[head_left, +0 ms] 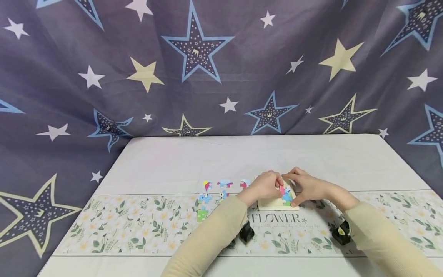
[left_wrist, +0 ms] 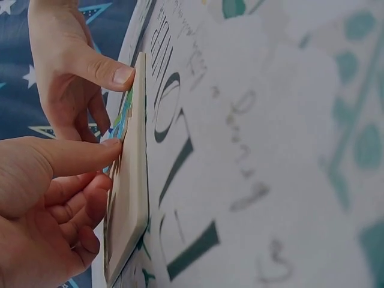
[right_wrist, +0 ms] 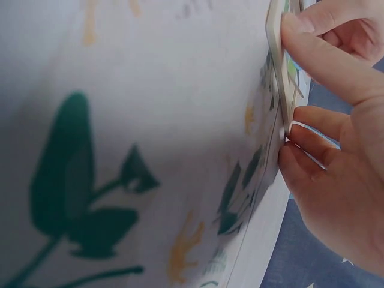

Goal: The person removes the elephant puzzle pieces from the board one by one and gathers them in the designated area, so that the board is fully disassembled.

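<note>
A shallow wooden puzzle board (head_left: 278,208) lies on the table, right of centre. My left hand (head_left: 266,185) is over it, pinching a small pink puzzle piece (head_left: 282,190) between thumb and fingers; the fingers hide most of the piece. Blue and green puzzle pieces (head_left: 287,197) lie at the board's right side. My right hand (head_left: 309,186) grips that side, thumb at the near corner and fingers at the far edge. In the right wrist view, its fingertips (right_wrist: 294,157) touch the board's edge. The left wrist view shows both hands close together above the board.
Several loose puzzle pieces lie left of the board, among them a green one (head_left: 202,214), a blue one (head_left: 205,198) and a red-yellow one (head_left: 207,185). A floral cloth strip (head_left: 138,227) crosses the white table. A star-patterned curtain (head_left: 221,88) hangs behind. Black wrist devices (head_left: 246,233) sit under both forearms.
</note>
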A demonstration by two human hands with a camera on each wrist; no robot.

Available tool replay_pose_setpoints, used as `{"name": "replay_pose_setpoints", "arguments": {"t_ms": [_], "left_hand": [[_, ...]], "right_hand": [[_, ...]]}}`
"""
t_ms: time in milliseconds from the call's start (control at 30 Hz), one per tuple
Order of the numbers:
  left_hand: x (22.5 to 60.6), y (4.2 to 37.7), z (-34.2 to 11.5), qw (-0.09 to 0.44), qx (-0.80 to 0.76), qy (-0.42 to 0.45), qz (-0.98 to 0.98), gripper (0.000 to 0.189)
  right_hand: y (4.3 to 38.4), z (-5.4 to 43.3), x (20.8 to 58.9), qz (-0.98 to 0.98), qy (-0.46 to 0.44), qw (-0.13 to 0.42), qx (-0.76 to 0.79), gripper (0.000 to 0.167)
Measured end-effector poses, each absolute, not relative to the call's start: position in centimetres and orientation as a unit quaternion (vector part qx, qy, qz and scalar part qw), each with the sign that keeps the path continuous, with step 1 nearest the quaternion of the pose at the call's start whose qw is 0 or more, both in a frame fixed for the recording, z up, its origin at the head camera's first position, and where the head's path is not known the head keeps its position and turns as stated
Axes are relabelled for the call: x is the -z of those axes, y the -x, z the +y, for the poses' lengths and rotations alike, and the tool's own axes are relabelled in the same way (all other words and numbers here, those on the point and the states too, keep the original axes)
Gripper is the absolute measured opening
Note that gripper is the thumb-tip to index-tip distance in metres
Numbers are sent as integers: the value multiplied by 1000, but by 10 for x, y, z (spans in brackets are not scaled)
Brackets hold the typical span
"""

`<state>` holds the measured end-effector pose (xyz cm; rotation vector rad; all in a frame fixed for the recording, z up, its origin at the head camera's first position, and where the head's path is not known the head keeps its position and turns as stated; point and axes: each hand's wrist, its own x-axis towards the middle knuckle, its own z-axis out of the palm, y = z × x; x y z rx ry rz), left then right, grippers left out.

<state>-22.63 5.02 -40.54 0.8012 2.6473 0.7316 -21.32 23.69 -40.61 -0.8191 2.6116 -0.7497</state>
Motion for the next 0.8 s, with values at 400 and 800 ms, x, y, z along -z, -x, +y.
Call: {"name": "replay_pose_setpoints", "arguments": {"t_ms": [400,800], "left_hand": [[402,227,50,120,-277,-284,910,13],[402,229,50,116,-276,-296,907,8]], "right_hand": [[213,236,404,912,287,147,254,92],[214,237,406,911,286,149,259,91]]}}
